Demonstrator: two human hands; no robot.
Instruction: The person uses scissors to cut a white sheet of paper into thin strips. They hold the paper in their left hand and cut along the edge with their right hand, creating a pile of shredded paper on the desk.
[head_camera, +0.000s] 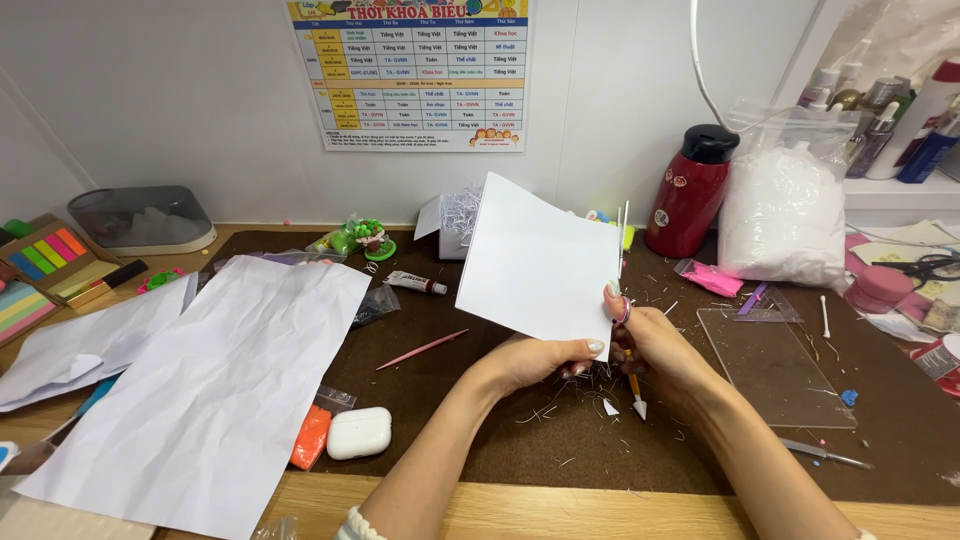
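Observation:
My left hand (545, 358) pinches the lower edge of a white sheet of paper (535, 262), which stands tilted above the brown mat (480, 440). My right hand (655, 345) grips small scissors (623, 262) with pink handles. Their thin blades point up along the sheet's right edge. A white-tipped pen (636, 395) pokes down below my right hand. Fine paper shreds (560, 405) lie on the mat under both hands.
A big crumpled white sheet (215, 385) lies at left, near a white earbud case (358, 433) and an orange packet (311, 438). A clear acrylic plate (775, 365), a red flask (690, 190) and a bag of white filling (785, 210) are at right. A glue tube (415, 283) lies behind.

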